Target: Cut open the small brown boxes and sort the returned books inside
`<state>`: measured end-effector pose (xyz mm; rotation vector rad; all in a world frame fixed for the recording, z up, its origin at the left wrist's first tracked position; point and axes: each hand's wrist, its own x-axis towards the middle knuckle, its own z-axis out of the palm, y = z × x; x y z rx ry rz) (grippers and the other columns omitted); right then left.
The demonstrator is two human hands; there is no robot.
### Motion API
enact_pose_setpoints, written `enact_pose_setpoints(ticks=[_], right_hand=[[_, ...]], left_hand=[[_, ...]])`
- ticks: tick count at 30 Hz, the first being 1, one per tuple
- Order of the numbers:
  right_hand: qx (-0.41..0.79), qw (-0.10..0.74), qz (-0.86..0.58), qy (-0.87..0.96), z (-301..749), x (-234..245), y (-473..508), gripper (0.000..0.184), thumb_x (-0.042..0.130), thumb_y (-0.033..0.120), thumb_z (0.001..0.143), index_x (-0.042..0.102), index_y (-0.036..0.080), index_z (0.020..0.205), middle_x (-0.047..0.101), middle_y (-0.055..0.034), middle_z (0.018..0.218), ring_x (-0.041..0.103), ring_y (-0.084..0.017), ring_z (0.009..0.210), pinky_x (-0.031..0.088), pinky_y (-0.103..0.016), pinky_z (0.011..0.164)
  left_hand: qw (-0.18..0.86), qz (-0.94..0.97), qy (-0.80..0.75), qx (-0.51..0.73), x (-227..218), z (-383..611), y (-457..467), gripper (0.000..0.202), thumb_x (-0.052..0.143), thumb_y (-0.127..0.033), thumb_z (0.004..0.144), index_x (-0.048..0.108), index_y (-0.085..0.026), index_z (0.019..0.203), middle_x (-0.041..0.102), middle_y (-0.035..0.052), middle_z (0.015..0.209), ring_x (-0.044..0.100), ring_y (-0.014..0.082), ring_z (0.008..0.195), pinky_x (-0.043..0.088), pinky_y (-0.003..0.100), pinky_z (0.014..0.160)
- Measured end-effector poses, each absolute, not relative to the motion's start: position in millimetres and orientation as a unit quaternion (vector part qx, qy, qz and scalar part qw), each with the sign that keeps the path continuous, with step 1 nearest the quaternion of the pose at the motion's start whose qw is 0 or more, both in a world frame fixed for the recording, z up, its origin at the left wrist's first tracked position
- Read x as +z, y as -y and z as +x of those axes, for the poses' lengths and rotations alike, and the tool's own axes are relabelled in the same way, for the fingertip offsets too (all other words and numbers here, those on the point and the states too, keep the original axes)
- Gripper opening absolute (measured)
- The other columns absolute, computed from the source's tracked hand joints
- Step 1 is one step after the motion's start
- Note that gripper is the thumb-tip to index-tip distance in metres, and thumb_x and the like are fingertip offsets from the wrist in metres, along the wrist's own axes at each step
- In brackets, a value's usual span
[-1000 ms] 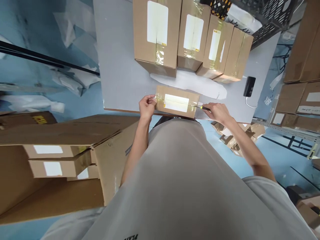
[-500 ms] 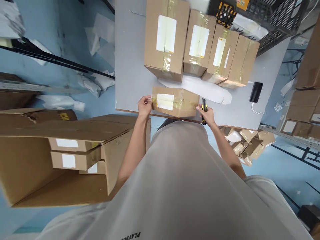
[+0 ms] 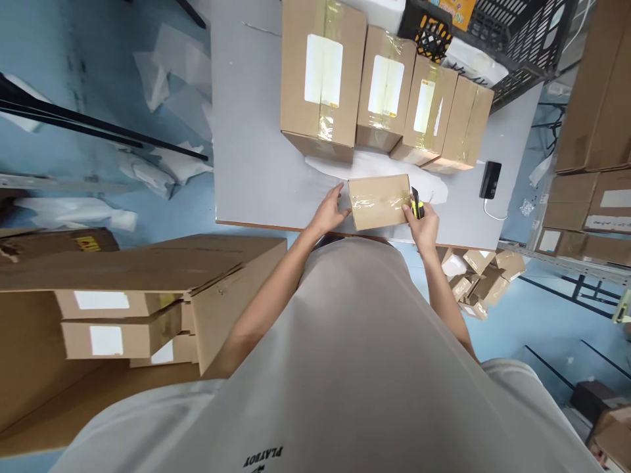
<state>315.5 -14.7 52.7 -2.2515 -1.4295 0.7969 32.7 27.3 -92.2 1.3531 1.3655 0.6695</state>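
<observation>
A small cardboard box (image 3: 379, 202) is at the near side of the grey table (image 3: 256, 164), a face with clear tape and no label toward me. My left hand (image 3: 331, 211) is beside its left end, thumb and fingers apart, holding nothing. At the box's right end, my right hand (image 3: 422, 228) grips a black and yellow box cutter (image 3: 417, 205), its thumb against the box edge. Whether the blade is out I cannot tell. Behind the box lies a white flattened wrapper (image 3: 428, 185).
Several taped boxes (image 3: 323, 72) stand in a row at the back, beside a black crate (image 3: 530, 46). A black phone-like device (image 3: 490, 180) with a white cable lies right. A large open carton (image 3: 241, 289) holding boxes is at lower left; more boxes (image 3: 486, 276) are piled below the table's right side.
The box has been turned, so its white label no longer shows, and has shifted right. My left hand has moved right and let go of it. The box cutter stays in my right hand.
</observation>
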Motion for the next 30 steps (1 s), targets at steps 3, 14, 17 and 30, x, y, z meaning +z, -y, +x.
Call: enact_pose_setpoints(ticks=[3,14,17,30], right_hand=[[0.269,0.181,-0.799,0.506,310,47,20,0.046,0.064,0.056,0.109,0.083,0.016,0.123,0.083,-0.0183,0.128,0.077,-0.029,0.113,0.058,-0.04,0.106],[0.223,0.129,-0.812,0.524,307,48,22,0.045,0.058,0.052,0.113,0.081,0.018,0.132,0.081,-0.0182,0.134,0.077,-0.031,0.118,0.059,-0.042,0.104],[0.212,0.118,-0.813,0.529,304,50,22,0.045,0.058,0.051,0.114,0.08,0.018,0.137,0.08,-0.0177,0.132,0.076,-0.031,0.118,0.059,-0.042,0.106],[0.284,0.051,-0.791,0.539,247,106,45,0.046,0.034,0.04,0.118,0.052,0.019,0.155,0.081,-0.0181,0.127,0.08,-0.033,0.109,0.06,-0.039,0.092]], left_hand=[[0.516,0.619,-0.524,0.275,-65,19,-36,0.094,0.084,-0.024,0.079,0.055,-0.025,0.169,0.06,0.0162,0.17,0.065,0.0355,0.149,0.058,0.052,0.122],[0.473,0.681,-0.489,0.271,-27,23,-45,0.088,0.089,-0.028,0.081,0.063,-0.023,0.164,0.065,0.013,0.168,0.058,0.0422,0.157,0.042,0.056,0.139],[0.471,0.681,-0.488,0.276,-28,24,-42,0.09,0.088,-0.026,0.081,0.061,-0.024,0.166,0.063,0.0123,0.17,0.057,0.0417,0.158,0.042,0.054,0.139],[0.563,0.584,-0.509,0.289,-13,23,-82,0.029,0.087,-0.032,0.09,0.086,-0.021,0.116,0.085,0.0076,0.12,0.08,0.0278,0.108,0.066,0.041,0.103]])
